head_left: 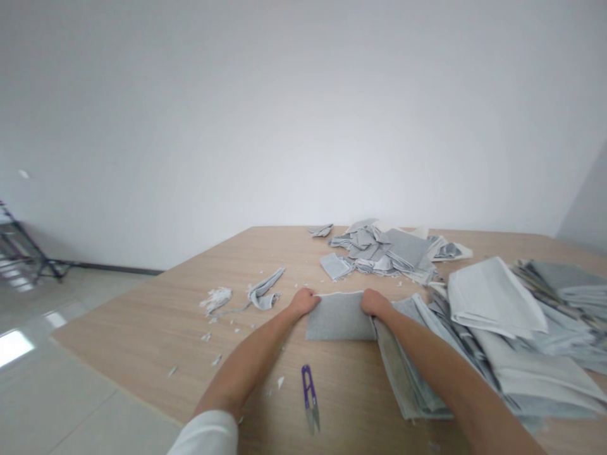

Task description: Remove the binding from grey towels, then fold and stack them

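We saw the wooden counter (156,328) spread across the lower frame. At its right we noted folded fabric (496,297) in loose stacks, and toward the upper middle a heap of cloth pieces (365,243). Layered cloths (398,373) lay at lower right, partly under the right forearm.

The grey cloth (341,319) was at the centre of the frame, drawn out as a neat rectangle. We judged it light and soft, with enough body to keep a straight edge when taut, but likely to sag or crease if held at one spot only. It looked matt, so we expected little slipping and no risk of breakage. The upper corners seemed the best places to take hold, and there the left hand (304,301) was closed on the left corner and the right hand (375,303) on the right one, well apart. We could not tell whether its lower edge touched the counter.

Left of centre we saw a crumpled strip (262,297) and a pale tuft of threads (218,297). Below the cloth lay purple snips (306,393), blades toward the lower edge, and near them a tiny white scrap (281,382).
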Action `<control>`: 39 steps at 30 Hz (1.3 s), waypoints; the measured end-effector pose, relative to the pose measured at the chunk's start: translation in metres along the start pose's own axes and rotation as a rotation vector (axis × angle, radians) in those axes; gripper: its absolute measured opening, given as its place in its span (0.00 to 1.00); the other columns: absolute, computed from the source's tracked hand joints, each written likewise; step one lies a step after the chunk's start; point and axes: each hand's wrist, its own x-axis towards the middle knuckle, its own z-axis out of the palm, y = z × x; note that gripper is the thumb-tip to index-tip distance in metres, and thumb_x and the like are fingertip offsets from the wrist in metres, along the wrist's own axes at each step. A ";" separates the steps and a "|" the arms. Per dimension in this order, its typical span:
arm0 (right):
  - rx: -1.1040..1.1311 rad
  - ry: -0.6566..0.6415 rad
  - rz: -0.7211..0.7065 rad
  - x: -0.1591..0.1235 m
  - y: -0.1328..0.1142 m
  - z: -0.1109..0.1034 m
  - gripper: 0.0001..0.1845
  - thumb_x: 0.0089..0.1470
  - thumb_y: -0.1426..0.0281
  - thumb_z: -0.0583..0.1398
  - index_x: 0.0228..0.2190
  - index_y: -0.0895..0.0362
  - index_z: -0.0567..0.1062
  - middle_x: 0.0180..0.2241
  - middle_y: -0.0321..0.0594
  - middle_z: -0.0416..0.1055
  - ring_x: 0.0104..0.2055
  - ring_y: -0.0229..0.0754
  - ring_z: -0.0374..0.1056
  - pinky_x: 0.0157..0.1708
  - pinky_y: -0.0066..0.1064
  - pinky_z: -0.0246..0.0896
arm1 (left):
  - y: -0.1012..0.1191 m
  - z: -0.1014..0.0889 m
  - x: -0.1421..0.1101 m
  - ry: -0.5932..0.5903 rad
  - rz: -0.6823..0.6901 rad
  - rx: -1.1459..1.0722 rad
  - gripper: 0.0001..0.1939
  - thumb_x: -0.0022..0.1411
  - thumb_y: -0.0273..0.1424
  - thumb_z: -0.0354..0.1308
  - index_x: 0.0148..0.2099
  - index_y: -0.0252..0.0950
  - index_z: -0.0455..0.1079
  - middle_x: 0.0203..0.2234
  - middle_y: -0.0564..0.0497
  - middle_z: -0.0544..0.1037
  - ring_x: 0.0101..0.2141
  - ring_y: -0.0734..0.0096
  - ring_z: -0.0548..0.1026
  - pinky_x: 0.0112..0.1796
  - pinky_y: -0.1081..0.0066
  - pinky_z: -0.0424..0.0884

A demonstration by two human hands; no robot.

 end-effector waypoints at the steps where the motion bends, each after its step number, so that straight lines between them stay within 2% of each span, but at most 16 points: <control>1: 0.011 0.007 0.014 0.000 0.000 0.001 0.16 0.58 0.64 0.55 0.44 0.61 0.70 0.45 0.44 0.69 0.44 0.43 0.67 0.43 0.41 0.64 | 0.001 0.001 0.000 0.017 -0.001 -0.006 0.19 0.55 0.33 0.50 0.45 0.28 0.72 0.36 0.43 0.76 0.38 0.64 0.73 0.37 0.72 0.65; 4: 0.048 0.053 0.074 0.001 -0.003 -0.001 0.15 0.59 0.69 0.51 0.43 0.64 0.71 0.45 0.52 0.70 0.46 0.45 0.68 0.41 0.35 0.63 | 0.003 0.003 -0.003 0.128 -0.003 -0.038 0.29 0.56 0.30 0.49 0.61 0.32 0.56 0.51 0.41 0.69 0.49 0.64 0.69 0.45 0.72 0.63; 6: 0.070 0.110 0.120 0.001 -0.005 -0.006 0.19 0.59 0.70 0.48 0.47 0.66 0.69 0.47 0.58 0.68 0.48 0.47 0.67 0.41 0.32 0.62 | 0.006 0.004 -0.007 0.226 0.003 -0.059 0.33 0.59 0.29 0.46 0.66 0.34 0.44 0.55 0.40 0.65 0.53 0.64 0.66 0.48 0.71 0.61; 8: 0.086 0.166 0.154 0.002 -0.007 -0.012 0.23 0.59 0.69 0.45 0.51 0.68 0.65 0.50 0.62 0.64 0.50 0.49 0.66 0.41 0.32 0.61 | 0.009 0.004 -0.010 0.280 0.010 -0.053 0.35 0.60 0.29 0.45 0.67 0.34 0.37 0.56 0.39 0.63 0.54 0.64 0.64 0.50 0.69 0.60; 10: 0.098 0.188 0.149 0.003 -0.008 -0.017 0.24 0.59 0.68 0.45 0.52 0.69 0.64 0.52 0.63 0.63 0.52 0.50 0.65 0.43 0.32 0.60 | 0.013 0.002 -0.014 0.255 -0.018 0.008 0.34 0.61 0.32 0.45 0.67 0.33 0.39 0.57 0.38 0.63 0.55 0.61 0.63 0.50 0.68 0.60; 12: 0.108 0.168 0.109 0.005 -0.008 -0.022 0.23 0.58 0.67 0.47 0.49 0.68 0.67 0.50 0.62 0.65 0.52 0.49 0.65 0.44 0.32 0.60 | 0.016 0.000 -0.016 0.167 -0.112 0.089 0.32 0.61 0.40 0.46 0.64 0.31 0.49 0.56 0.36 0.64 0.55 0.55 0.64 0.50 0.64 0.60; 14: 0.114 0.123 0.064 0.005 -0.008 -0.025 0.21 0.56 0.67 0.50 0.45 0.66 0.71 0.48 0.60 0.68 0.51 0.49 0.66 0.44 0.31 0.60 | 0.018 -0.002 -0.016 0.062 -0.210 0.135 0.33 0.58 0.49 0.46 0.56 0.29 0.62 0.51 0.33 0.69 0.52 0.47 0.67 0.47 0.59 0.63; 16: 0.118 0.077 0.036 0.005 -0.009 -0.026 0.20 0.53 0.67 0.53 0.44 0.66 0.72 0.48 0.59 0.69 0.50 0.49 0.66 0.44 0.31 0.61 | 0.019 -0.002 -0.016 -0.010 -0.259 0.140 0.36 0.52 0.56 0.47 0.48 0.30 0.70 0.46 0.32 0.73 0.47 0.43 0.70 0.44 0.56 0.65; 19: 0.131 0.005 0.027 0.002 -0.010 -0.024 0.19 0.52 0.68 0.55 0.42 0.68 0.73 0.43 0.61 0.72 0.47 0.51 0.69 0.40 0.32 0.63 | 0.020 0.003 -0.016 -0.038 -0.271 0.163 0.41 0.45 0.61 0.48 0.45 0.31 0.72 0.47 0.31 0.73 0.48 0.42 0.70 0.43 0.56 0.66; 21: 0.148 -0.052 0.045 0.000 -0.010 -0.022 0.19 0.52 0.68 0.55 0.40 0.70 0.74 0.35 0.61 0.74 0.40 0.52 0.72 0.35 0.33 0.65 | 0.021 0.007 -0.016 -0.036 -0.283 0.183 0.42 0.44 0.62 0.49 0.47 0.31 0.71 0.50 0.30 0.70 0.50 0.42 0.68 0.44 0.56 0.66; 23: 0.164 -0.090 0.066 -0.003 -0.011 -0.020 0.19 0.52 0.68 0.55 0.38 0.71 0.75 0.28 0.59 0.75 0.33 0.52 0.74 0.32 0.34 0.65 | 0.023 0.013 -0.016 -0.039 -0.292 0.182 0.41 0.44 0.60 0.51 0.48 0.31 0.70 0.51 0.30 0.69 0.51 0.43 0.67 0.45 0.57 0.65; 25: 0.175 -0.090 0.078 -0.005 -0.011 -0.019 0.19 0.52 0.68 0.56 0.39 0.71 0.74 0.27 0.57 0.75 0.32 0.52 0.74 0.32 0.34 0.66 | 0.024 0.017 -0.013 -0.053 -0.299 0.167 0.37 0.45 0.55 0.55 0.48 0.31 0.70 0.51 0.31 0.70 0.51 0.46 0.68 0.45 0.60 0.66; 30: 0.199 -0.054 0.082 -0.004 -0.012 -0.021 0.20 0.52 0.66 0.56 0.42 0.68 0.73 0.29 0.56 0.75 0.38 0.52 0.73 0.35 0.33 0.66 | 0.026 0.022 -0.005 -0.075 -0.313 0.118 0.21 0.51 0.37 0.55 0.45 0.31 0.70 0.44 0.35 0.75 0.45 0.55 0.74 0.37 0.69 0.69; 35: 0.211 -0.015 0.074 -0.005 -0.010 -0.016 0.19 0.52 0.66 0.55 0.41 0.67 0.73 0.32 0.56 0.75 0.39 0.51 0.73 0.36 0.34 0.65 | 0.029 0.019 -0.008 -0.039 -0.299 0.075 0.18 0.54 0.30 0.52 0.47 0.30 0.67 0.44 0.36 0.75 0.44 0.61 0.75 0.35 0.73 0.68; 39: 0.210 0.086 0.052 -0.011 -0.011 -0.014 0.18 0.53 0.65 0.55 0.41 0.64 0.73 0.39 0.56 0.74 0.44 0.52 0.71 0.40 0.36 0.64 | 0.038 0.008 -0.017 0.015 -0.267 0.058 0.18 0.53 0.27 0.51 0.47 0.29 0.66 0.43 0.38 0.76 0.41 0.65 0.75 0.34 0.75 0.67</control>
